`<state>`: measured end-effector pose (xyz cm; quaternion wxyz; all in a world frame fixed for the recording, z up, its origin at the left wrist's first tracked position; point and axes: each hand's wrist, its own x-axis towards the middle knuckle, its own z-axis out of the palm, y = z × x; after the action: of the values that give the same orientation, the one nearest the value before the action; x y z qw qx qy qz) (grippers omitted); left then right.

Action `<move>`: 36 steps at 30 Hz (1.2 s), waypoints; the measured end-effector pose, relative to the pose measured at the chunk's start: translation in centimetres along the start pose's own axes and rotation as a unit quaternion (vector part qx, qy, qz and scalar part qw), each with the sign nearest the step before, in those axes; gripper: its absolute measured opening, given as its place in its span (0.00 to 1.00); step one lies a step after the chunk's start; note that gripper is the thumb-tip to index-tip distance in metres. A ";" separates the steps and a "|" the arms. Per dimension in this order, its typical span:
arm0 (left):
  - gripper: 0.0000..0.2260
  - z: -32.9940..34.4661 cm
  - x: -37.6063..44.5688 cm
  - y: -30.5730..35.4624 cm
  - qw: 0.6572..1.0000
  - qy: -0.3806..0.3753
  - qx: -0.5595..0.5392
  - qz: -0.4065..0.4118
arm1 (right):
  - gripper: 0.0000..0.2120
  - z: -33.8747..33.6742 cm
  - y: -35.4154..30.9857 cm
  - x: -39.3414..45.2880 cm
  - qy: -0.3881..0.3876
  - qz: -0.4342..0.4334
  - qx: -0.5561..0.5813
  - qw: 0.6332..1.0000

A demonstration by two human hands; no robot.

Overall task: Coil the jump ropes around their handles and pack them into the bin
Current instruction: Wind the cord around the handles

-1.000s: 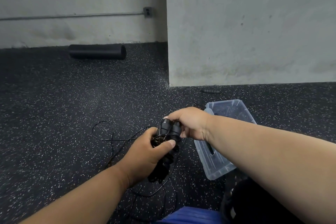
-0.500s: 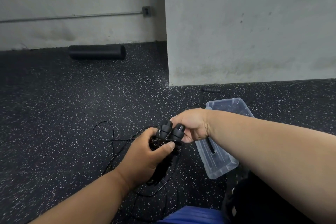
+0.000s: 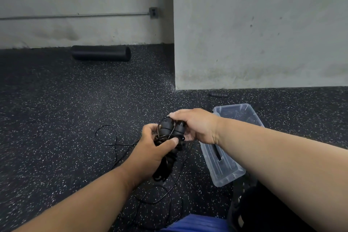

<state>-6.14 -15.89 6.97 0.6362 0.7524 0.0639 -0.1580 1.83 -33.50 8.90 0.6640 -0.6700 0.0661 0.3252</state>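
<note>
Both hands meet over a dark speckled rubber floor (image 3: pixel 56 118), working a black jump rope. The left hand (image 3: pixel 152 149) wraps around the middle of the pair of black cylindrical jump-rope handles (image 3: pixel 170 130), thumb laid across the front, fingers curled behind, clenched onto the bundle of coiled cord. The right hand (image 3: pixel 197 125) comes in from the right and grasps the upper ends of the same handles, fingers bent over the top. A thin black rope cord (image 3: pixel 113 137) loops once over the handle tops; the rest trails down and lies loose on the floor to the left and below the hands. A clear rectangular plastic bin (image 3: pixel 226 165) sits on the floor just right of the hands, partly under the right forearm; a dark slim object lies inside it. Farther off, a black foam roller (image 3: pixel 101 53) lies against the grey concrete wall (image 3: pixel 263 24), and a small dark handle-like piece (image 3: pixel 218 94) rests at the wall base beyond the bin
</note>
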 end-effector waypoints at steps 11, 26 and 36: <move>0.38 0.1 0.5 -0.4 0.999 -0.005 0.045 0.003 | 0.22 0.2 -0.1 -0.7 0.045 -0.076 -0.088 0.992; 0.50 -0.4 1.7 -0.7 0.994 0.020 -0.086 -0.062 | 0.27 0.4 0.7 -1.1 0.001 -0.049 -0.132 0.990; 0.34 -1.5 3.0 0.3 0.951 0.082 -0.278 -0.106 | 0.17 1.5 3.7 -1.3 -0.085 0.023 -0.177 0.980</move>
<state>-2.95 -14.78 6.55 0.7924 0.5449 0.2368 -0.1383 -1.66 -32.97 6.58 0.5303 -0.7454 -0.0343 0.4025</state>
